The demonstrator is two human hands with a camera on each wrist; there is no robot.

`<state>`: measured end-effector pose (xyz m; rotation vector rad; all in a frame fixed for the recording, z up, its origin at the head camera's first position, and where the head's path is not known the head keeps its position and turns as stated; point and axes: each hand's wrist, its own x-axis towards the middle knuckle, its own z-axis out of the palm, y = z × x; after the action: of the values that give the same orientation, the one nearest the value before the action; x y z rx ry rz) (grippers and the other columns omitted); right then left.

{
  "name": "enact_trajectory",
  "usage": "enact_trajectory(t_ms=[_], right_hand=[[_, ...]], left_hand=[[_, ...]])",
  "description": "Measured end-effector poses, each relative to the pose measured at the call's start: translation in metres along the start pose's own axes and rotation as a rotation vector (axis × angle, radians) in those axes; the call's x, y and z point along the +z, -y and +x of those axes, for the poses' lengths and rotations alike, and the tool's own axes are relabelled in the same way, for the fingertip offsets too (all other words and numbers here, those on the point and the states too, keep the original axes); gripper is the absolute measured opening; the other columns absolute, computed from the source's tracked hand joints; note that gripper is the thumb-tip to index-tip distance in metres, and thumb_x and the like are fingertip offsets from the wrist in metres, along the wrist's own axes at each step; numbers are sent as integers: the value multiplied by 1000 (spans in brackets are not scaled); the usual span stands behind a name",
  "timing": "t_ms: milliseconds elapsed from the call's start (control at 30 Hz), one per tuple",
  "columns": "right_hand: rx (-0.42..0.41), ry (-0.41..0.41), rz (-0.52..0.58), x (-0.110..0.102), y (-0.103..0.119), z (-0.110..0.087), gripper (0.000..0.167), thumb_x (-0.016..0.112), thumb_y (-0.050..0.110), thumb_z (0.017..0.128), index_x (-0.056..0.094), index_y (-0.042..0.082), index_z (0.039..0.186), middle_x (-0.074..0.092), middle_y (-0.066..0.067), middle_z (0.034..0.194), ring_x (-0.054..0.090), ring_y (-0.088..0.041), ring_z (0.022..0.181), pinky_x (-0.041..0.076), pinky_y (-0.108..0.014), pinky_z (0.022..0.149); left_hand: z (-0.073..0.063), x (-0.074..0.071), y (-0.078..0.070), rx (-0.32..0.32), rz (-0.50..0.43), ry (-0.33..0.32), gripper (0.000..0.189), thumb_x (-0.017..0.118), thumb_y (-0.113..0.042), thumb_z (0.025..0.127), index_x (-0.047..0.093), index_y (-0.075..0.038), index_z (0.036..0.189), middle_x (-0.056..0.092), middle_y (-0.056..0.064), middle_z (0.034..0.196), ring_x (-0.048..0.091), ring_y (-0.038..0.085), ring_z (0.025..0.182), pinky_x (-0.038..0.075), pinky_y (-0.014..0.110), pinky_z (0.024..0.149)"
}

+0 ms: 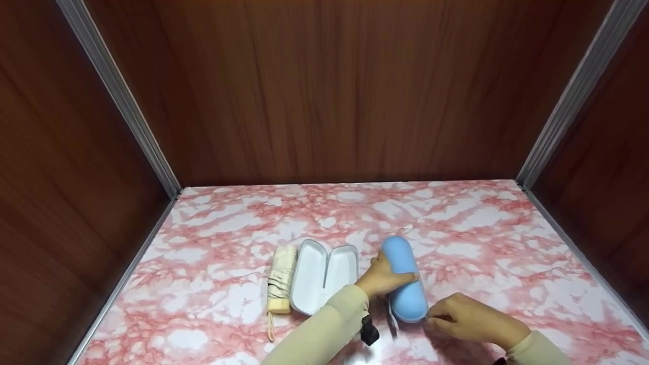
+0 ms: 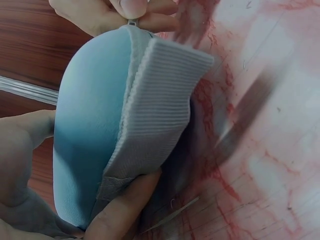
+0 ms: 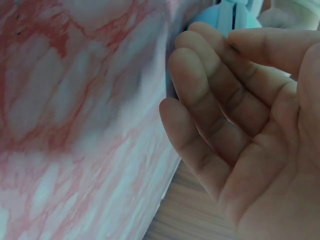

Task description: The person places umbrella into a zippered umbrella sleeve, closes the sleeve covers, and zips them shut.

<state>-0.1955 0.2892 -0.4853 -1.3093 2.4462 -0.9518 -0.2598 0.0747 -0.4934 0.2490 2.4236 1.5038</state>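
A blue zippered case (image 1: pixel 404 299) with rounded ends stands on the table, a ribbed pale grey elastic strip (image 2: pixel 162 87) along its side. My left hand (image 1: pixel 384 276) grips it round the middle, thumb over the top. At the near end, my right hand (image 1: pixel 469 319) pinches the small metal zipper pull (image 2: pixel 132 23) between thumb and fingers. The right wrist view shows the other fingers (image 3: pixel 187 75) loosely bent, with the pull itself mostly hidden. Left of the case lies an open white hinged case (image 1: pixel 310 279), partly behind my left forearm.
A cream folded umbrella (image 1: pixel 282 276) with a yellow handle and wrist loop lies left of the white case. The table (image 1: pixel 213 274) has a red and white marbled top. Brown wood-look panels (image 1: pixel 324 91) with metal edges enclose its back and sides.
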Motion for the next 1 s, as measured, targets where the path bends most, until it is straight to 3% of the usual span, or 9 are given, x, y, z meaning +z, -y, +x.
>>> enact_trajectory(t_ms=[233, 467, 567, 700, 833, 1000], right_hand=[[-50, -9, -53, 5, 4, 4, 16, 65, 11, 98, 74, 12, 86, 60, 14, 71, 42, 10, 62, 45, -15, 54], [17, 52, 116, 1, -4, 2, 18, 60, 13, 101, 75, 10, 93, 68, 0, 74, 48, 8, 63, 49, -20, 55], [45, 44, 177, -2, -9, 0, 18, 60, 12, 101, 76, 9, 97, 72, -2, 80, 52, 6, 65, 52, -22, 58], [76, 7, 184, -6, -16, -1, 18, 59, 4, 97, 75, 10, 91, 71, -1, 80, 55, 3, 66, 52, -24, 59], [198, -92, 174, -10, -27, 0, 19, 55, 4, 99, 69, 9, 88, 67, 0, 72, 59, -5, 63, 52, -26, 55], [404, -183, 264, -16, -37, 5, 22, 51, 19, 106, 65, 2, 107, 67, -8, 77, 65, -20, 68, 56, -33, 59]], left_hand=[[0, 1, -1, 2, 0, -6, 108, 81, -40, 77, 19, 6, 154, 44, 24, 128, 55, 33, 106, 50, 47, 93], [-1, -1, -1, -2, -1, -1, 108, 80, -41, 77, 19, 4, 154, 43, 24, 129, 55, 33, 107, 50, 48, 93], [-2, 0, -1, -3, -7, -4, 108, 80, -42, 77, 20, 2, 155, 44, 23, 128, 55, 34, 106, 50, 48, 91], [-2, -1, 0, 7, -18, 1, 108, 80, -43, 77, 20, 1, 155, 43, 25, 130, 55, 35, 108, 51, 49, 90], [-2, -2, 1, 13, -26, 2, 109, 80, -43, 78, 19, 1, 156, 44, 25, 130, 54, 35, 111, 49, 49, 93], [-1, -3, 2, 8, -41, 23, 105, 78, -39, 77, 21, 1, 155, 45, 23, 130, 52, 32, 113, 46, 46, 97]])
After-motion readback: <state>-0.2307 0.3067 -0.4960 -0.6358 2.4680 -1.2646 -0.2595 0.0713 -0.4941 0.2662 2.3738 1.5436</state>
